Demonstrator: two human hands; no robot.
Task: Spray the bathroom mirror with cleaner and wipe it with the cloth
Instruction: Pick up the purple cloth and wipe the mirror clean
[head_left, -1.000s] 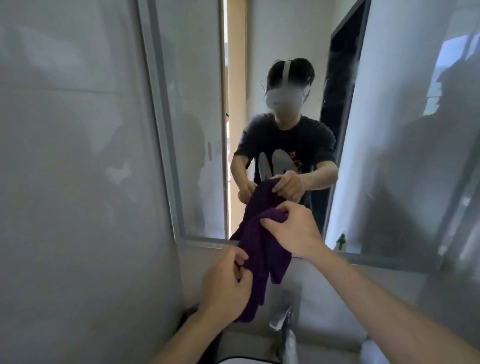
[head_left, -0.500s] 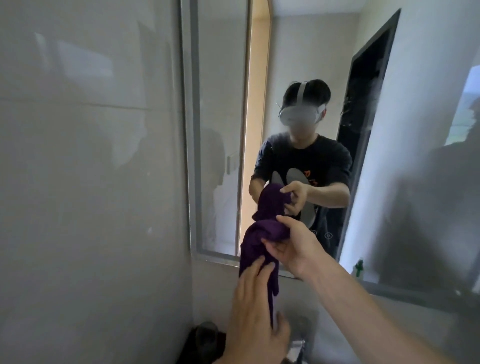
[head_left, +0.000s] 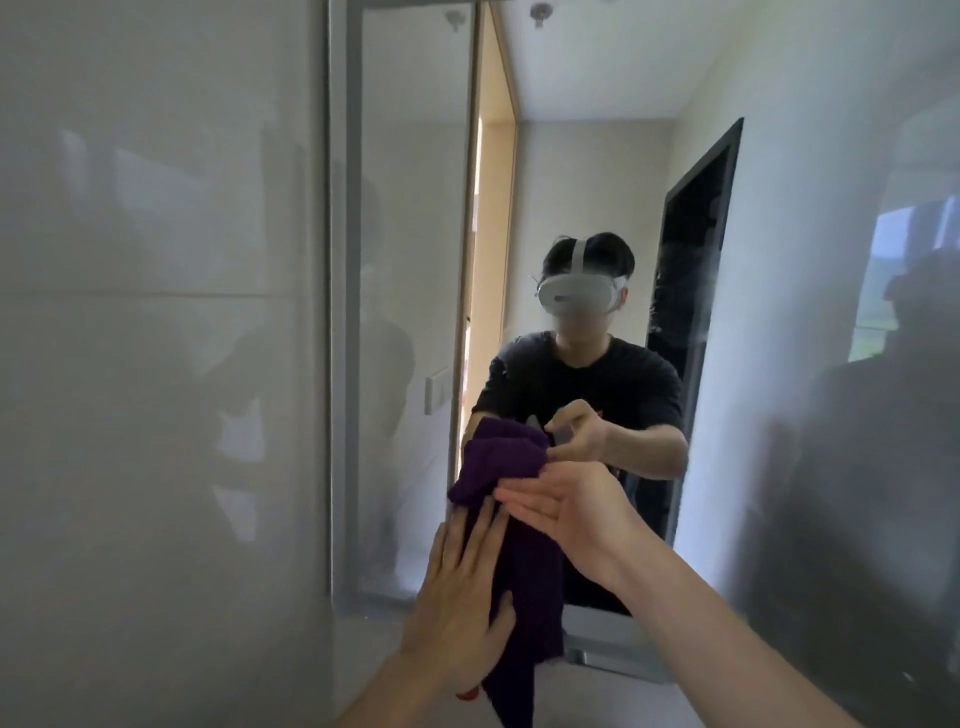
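Folding the cloth (head_left: 524, 566) into a pad, sandwich it between the straight-fingered left hand (head_left: 457, 597) and flat, unclenched right hand (head_left: 576, 509).

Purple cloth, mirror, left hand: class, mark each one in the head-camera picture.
purple cloth (head_left: 530, 582), head view, hanging middle fold.
mirror (head_left: 338, 312), head view, left frame strip.
left hand (head_left: 457, 597), head view, back of hand.
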